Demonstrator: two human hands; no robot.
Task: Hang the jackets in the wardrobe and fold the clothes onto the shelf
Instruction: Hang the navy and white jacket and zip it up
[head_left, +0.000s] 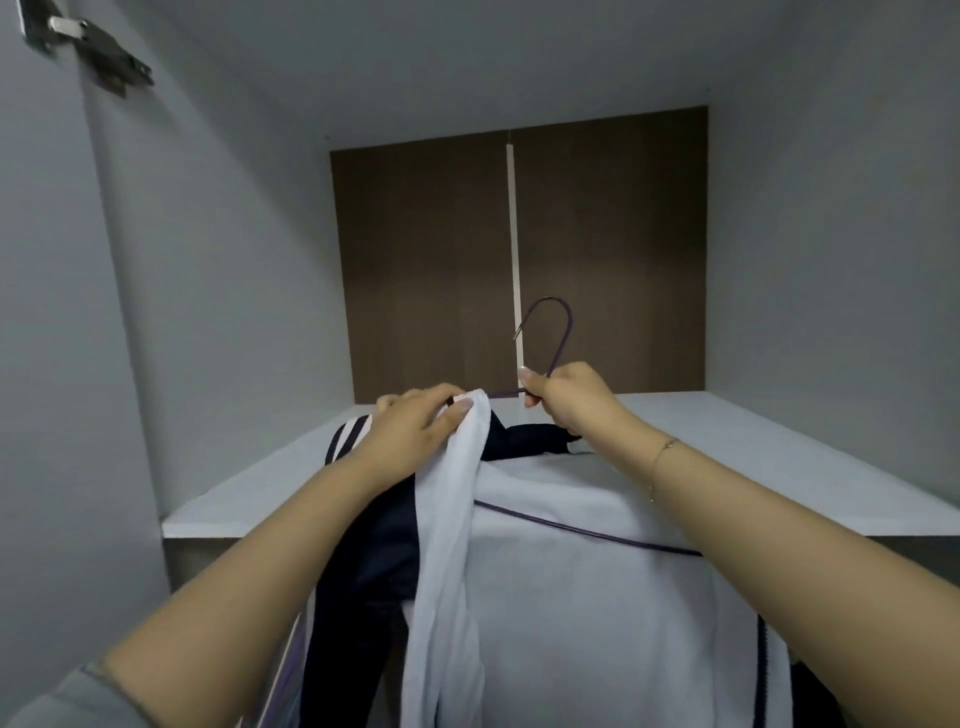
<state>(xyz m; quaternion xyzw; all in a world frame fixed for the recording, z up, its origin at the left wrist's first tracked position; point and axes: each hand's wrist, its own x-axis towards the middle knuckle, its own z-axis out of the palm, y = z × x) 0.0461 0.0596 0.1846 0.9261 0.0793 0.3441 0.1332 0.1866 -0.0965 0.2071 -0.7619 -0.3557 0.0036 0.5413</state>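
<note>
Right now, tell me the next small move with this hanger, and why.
Probably pull the white and navy jacket collar over the thin purple wire hanger: the left hand pinches white fabric beside its neck, which the right hand grips, and one arm lies bare on top.

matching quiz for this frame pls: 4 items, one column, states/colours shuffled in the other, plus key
1. left hand
2. right hand
3. hanger
4. wardrobe back panel

A. purple wire, hook pointing up
B. dark brown
C. pinches white jacket fabric
D. grips the hanger below its hook

Pairs: 1-C, 2-D, 3-A, 4-B
</note>
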